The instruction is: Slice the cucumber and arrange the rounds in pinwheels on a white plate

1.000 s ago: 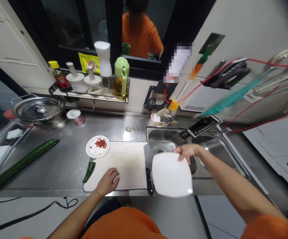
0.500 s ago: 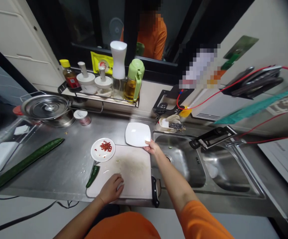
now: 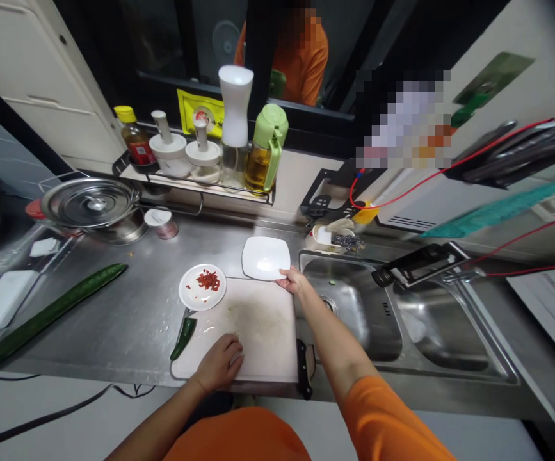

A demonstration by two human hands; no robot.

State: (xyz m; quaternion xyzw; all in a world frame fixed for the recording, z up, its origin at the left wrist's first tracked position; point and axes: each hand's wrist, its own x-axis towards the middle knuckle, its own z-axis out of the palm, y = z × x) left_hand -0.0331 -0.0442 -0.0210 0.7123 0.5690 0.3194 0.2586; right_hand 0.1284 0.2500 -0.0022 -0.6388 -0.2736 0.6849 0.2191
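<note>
My right hand [image 3: 292,282] is closed on the near right corner of a white square plate [image 3: 265,258], just past the far edge of the cutting board [image 3: 262,333]. My left hand [image 3: 219,363] rests at the near part of the board with its fingers curled in. Whether anything small is inside them is hidden. Left of that hand lies a piece of green pepper [image 3: 184,338] on the board's edge. A small round plate [image 3: 193,299] with chopped red pepper [image 3: 209,280] overlaps the board's far left corner. At the right edge is a black-handled knife [image 3: 305,370].
A double sink [image 3: 397,346] lies to the right, with a sponge holder [image 3: 315,242] behind it. On the left are a long cucumber [image 3: 61,310], a lidded steel pot [image 3: 118,232] and a small tub [image 3: 162,224]. Seasoning jars and an oil bottle [image 3: 258,166] fill the rack [image 3: 200,186].
The view has shifted slightly. My left hand's fingers look a little more drawn together. The right hand keeps its grip on the square plate, which has hardly moved.
</note>
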